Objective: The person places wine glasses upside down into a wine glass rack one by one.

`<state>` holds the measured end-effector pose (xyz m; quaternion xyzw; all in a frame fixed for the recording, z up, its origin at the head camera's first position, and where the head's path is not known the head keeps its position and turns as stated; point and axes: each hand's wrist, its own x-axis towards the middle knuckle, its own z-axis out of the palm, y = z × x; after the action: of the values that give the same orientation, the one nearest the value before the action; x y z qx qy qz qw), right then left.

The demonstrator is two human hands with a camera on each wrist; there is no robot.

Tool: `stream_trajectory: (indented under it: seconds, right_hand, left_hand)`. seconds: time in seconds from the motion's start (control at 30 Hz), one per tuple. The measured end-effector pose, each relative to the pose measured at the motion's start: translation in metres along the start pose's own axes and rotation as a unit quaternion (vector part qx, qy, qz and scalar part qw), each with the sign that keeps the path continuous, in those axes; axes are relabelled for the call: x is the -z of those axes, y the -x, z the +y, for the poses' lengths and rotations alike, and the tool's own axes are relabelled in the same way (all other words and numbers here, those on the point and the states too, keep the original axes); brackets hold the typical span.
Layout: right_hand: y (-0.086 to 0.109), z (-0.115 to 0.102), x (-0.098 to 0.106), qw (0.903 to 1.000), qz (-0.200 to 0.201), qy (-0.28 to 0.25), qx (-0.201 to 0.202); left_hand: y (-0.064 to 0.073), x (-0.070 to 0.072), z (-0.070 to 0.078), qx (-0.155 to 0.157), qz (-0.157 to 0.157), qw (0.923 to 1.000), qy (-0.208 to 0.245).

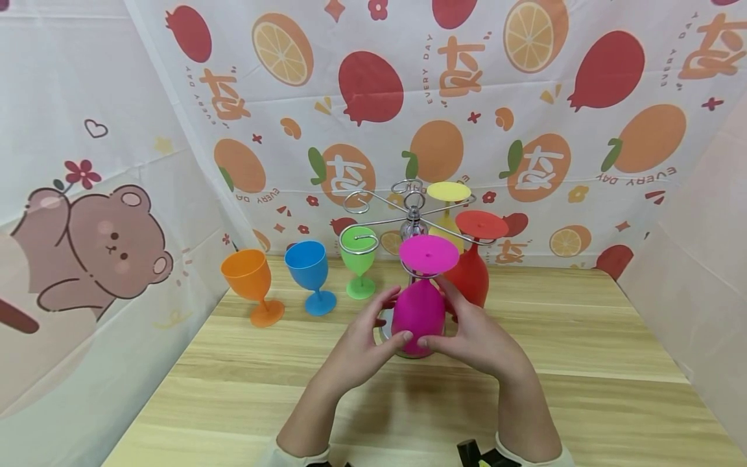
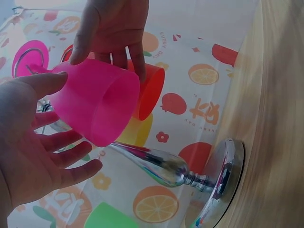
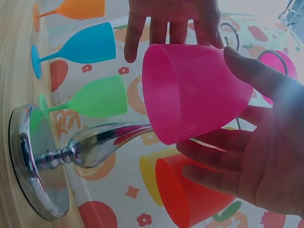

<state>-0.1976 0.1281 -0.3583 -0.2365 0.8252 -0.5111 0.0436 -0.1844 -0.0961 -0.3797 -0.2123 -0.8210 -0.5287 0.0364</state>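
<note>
A pink goblet (image 1: pixel 417 316) hangs upside down by its foot from a wire loop at the front of a metal rack (image 1: pixel 414 224). My left hand (image 1: pixel 373 334) is at its left side, the thumb at the bowl and the fingers spread past it. On the other side, my right hand (image 1: pixel 470 331) has its thumb at the bowl too; its fingers (image 3: pixel 213 156) extend loosely beside the bowl. Just behind the right hand, a red goblet (image 1: pixel 467 275) hangs inverted in the rack. Farther back hangs a yellow goblet (image 1: pixel 448 220), partly hidden.
Upright on the wooden table (image 1: pixel 583 389), left of the rack, stand an orange goblet (image 1: pixel 251 275), a blue goblet (image 1: pixel 309 266) and a green goblet (image 1: pixel 358 259). The rack's round chrome base (image 2: pixel 223 180) rests on the table. Printed cloth (image 1: pixel 373 149) hangs behind.
</note>
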Motion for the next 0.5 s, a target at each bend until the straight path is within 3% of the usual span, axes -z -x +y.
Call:
stream_trajectory:
  seconds: [0.5]
  right_hand:
    - [0.0003,-0.0019,0.0009,0.9999,0.001,0.001,0.012]
  left_hand:
    - [-0.0010,-0.0005,-0.0029,-0.008,-0.012,0.9998,-0.013]
